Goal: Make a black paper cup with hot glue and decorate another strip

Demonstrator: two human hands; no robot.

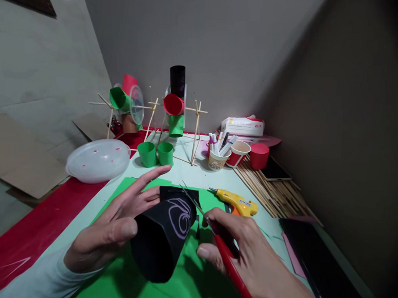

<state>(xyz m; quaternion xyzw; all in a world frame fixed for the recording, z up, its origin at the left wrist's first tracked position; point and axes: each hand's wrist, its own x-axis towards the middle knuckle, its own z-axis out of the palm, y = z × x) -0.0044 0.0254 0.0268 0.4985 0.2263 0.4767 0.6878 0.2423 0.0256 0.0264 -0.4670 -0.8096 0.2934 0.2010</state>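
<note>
A black paper tube (163, 244), its near end gaping towards me and a pale purple swirl drawn on its side, lies tilted over green paper. My left hand (116, 220) supports it from the left, thumb by the near rim and some fingers behind it; the index finger stretches out. Scissors with red handles (229, 260) are gripped in my right hand (244, 243). Their blades reach to the far end of the tube, where a black flap sticks out. I cannot tell whether the blades touch the paper. Green sheets (114, 281) lie underneath.
A yellow glue gun (238, 202) lies beyond my right hand. Two green paper cups (147, 154) stand before stick frames carrying coloured tubes (173, 105). At the right are a cup of markers (219, 160), wooden sticks (266, 196) and a black device (322, 268). A plastic lid (97, 161) sits left.
</note>
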